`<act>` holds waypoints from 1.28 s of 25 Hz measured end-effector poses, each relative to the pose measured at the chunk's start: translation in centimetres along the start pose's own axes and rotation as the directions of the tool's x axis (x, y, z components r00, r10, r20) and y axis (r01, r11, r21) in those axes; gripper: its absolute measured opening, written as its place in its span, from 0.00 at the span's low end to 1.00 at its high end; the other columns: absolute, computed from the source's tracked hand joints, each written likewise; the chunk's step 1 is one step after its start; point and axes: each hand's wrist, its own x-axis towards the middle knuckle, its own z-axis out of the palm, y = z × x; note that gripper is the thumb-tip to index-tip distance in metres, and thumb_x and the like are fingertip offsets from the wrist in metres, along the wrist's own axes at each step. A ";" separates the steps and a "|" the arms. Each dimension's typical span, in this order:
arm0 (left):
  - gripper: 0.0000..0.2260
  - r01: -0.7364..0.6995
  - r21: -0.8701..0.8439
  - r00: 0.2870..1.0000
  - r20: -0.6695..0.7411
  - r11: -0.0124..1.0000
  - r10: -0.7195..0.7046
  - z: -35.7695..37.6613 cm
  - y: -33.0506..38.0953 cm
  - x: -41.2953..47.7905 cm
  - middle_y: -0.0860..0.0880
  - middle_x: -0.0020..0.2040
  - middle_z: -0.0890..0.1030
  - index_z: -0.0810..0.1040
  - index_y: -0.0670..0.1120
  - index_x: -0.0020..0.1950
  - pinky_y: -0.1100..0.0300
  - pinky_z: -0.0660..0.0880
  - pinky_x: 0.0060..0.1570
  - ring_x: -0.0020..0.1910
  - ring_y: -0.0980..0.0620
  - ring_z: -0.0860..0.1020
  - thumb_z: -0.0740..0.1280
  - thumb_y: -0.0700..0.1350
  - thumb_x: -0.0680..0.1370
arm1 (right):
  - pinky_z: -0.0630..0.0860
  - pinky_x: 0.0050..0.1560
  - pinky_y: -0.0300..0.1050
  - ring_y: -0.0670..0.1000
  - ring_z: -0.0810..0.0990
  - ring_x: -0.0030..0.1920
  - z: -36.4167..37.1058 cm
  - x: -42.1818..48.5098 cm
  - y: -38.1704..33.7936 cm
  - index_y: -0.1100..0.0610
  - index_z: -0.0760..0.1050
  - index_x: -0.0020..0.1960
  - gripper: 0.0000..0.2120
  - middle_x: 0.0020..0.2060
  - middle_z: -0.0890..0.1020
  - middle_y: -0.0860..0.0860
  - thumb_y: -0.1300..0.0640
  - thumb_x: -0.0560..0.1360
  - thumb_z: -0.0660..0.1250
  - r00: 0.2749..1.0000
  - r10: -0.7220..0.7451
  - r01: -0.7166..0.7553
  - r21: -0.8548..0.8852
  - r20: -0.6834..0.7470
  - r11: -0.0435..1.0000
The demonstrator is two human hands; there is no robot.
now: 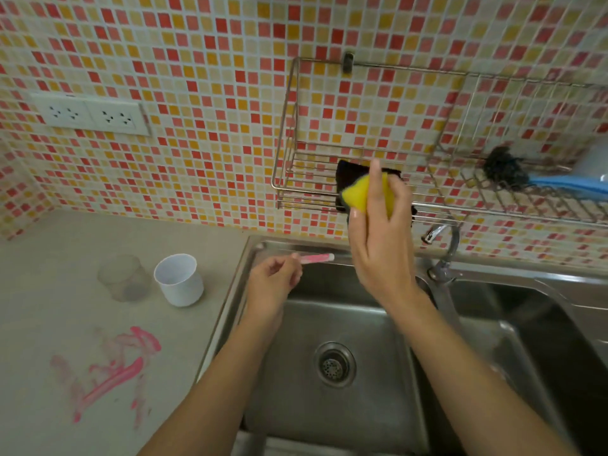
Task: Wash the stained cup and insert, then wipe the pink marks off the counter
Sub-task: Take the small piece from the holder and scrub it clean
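Observation:
My right hand (pixel 381 232) grips a yellow sponge with a black scouring side (pixel 357 189) at the front of the wire wall rack (pixel 286 133). Over the sink's left rim, my left hand (pixel 273 281) pinches a thin pink-stained piece (pixel 317 258), held level. A white cup (pixel 179 279) stands on the grey counter (pixel 49 258), and beside it on the left is a clear cup-shaped piece (pixel 123 278), upside down. Smeared pink marks (pixel 112 373) cover the counter near its front left.
The steel sink (pixel 362 406) has a drain (pixel 335 364) in its left basin and a second basin to the right. A tap (pixel 444 248) rises between them. A black brush with a blue handle (pixel 513 172) lies in the rack. Wall sockets (pixel 92 116) sit at left.

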 end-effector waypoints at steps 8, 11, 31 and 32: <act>0.05 0.335 -0.303 0.933 0.240 0.892 -0.268 6.0 -0.8 -4.1 0.47 0.31 0.75 0.77 0.38 0.46 0.70 0.71 0.26 0.29 0.57 0.71 0.62 0.37 0.78 | 0.68 0.52 0.34 0.42 0.66 0.52 1.8 -7.9 7.6 0.62 0.67 0.63 0.18 0.56 0.66 0.55 0.52 0.79 0.56 0.988 0.075 -0.097 0.168 0.135 0.981; 0.05 0.388 -0.331 0.916 0.243 0.860 -0.320 7.0 -0.9 -4.4 0.46 0.31 0.74 0.75 0.39 0.45 0.70 0.69 0.24 0.28 0.57 0.70 0.61 0.37 0.78 | 0.68 0.51 0.34 0.40 0.66 0.48 1.3 -7.8 9.1 0.61 0.71 0.60 0.15 0.52 0.66 0.51 0.53 0.79 0.55 0.987 0.107 -0.129 0.195 0.121 0.972; 0.03 -0.832 0.488 0.124 0.626 -0.264 0.770 5.5 -5.2 -2.3 0.42 0.36 0.79 0.78 0.36 0.42 0.58 0.74 0.33 0.32 0.48 0.75 0.68 0.35 0.75 | 0.69 0.44 0.34 0.44 0.70 0.44 -0.2 -8.3 11.4 0.63 0.75 0.58 0.18 0.47 0.71 0.52 0.52 0.79 0.54 0.971 0.010 -0.048 0.155 0.237 0.987; 0.04 -0.830 0.487 0.116 0.628 -0.273 0.769 5.5 -5.2 -2.2 0.42 0.36 0.79 0.78 0.36 0.42 0.58 0.74 0.34 0.32 0.48 0.75 0.68 0.36 0.75 | 0.70 0.44 0.36 0.45 0.71 0.44 -0.2 -8.4 11.4 0.63 0.75 0.58 0.18 0.47 0.72 0.54 0.52 0.79 0.55 0.970 -0.010 -0.024 0.138 0.242 0.990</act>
